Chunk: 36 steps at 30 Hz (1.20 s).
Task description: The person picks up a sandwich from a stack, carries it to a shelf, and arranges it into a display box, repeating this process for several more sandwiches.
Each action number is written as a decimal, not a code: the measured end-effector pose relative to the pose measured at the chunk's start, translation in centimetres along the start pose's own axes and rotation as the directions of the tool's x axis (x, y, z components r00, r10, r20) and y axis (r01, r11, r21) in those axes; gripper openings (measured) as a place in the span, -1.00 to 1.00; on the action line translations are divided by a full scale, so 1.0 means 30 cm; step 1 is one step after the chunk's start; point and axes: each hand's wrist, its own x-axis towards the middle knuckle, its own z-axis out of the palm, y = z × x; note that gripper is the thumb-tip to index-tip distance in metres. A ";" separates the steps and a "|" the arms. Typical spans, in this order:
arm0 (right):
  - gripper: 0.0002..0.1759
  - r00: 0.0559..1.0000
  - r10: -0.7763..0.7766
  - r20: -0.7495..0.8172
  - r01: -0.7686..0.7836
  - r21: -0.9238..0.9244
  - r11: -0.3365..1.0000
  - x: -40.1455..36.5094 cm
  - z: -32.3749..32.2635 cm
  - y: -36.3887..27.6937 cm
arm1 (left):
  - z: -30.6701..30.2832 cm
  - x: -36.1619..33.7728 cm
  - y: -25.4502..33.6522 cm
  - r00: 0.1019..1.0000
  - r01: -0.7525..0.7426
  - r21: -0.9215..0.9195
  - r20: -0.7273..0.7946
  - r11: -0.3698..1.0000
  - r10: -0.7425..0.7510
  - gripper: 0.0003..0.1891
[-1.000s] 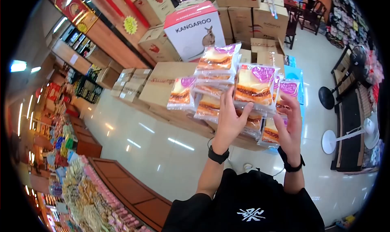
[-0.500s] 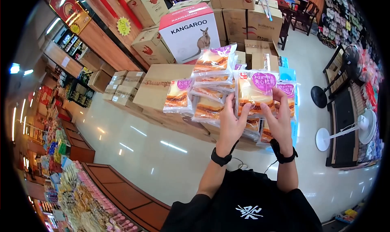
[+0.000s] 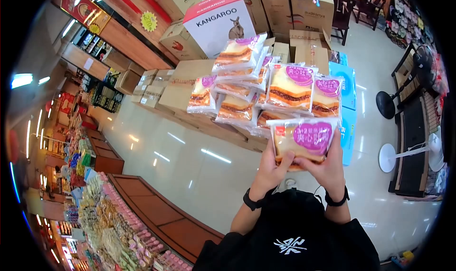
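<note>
A wrapped sandwich bread pack (image 3: 304,140) with a purple label is held between both my hands, in front of my chest. My left hand (image 3: 273,169) grips its left edge, thumb on the lower front. On the right edge my right hand (image 3: 327,169) is closed the same way. Beyond it lies a pile of similar packs: one pack (image 3: 289,90) sits just behind the held one, another (image 3: 327,97) to its right. Further left, a pack (image 3: 240,52) tops a stack, and one more (image 3: 203,94) lies at the pile's left end.
Cardboard boxes (image 3: 183,88) lie under and left of the pile, with a white and red KANGAROO box (image 3: 221,24) behind. A blue box (image 3: 349,123) is at the right. A white fan (image 3: 387,158) and a black fan base (image 3: 387,104) stand further right.
The held pack has come off the pile toward my body, both hands moving with it. The view has shifted slightly.
</note>
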 end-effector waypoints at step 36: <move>-0.50 0.330 -0.159 0.931 -0.296 0.262 0.919 -1.043 0.353 -0.047 | 0.160 -1.471 -0.002 0.242 0.195 0.127 -0.967 0.973 0.078 -0.50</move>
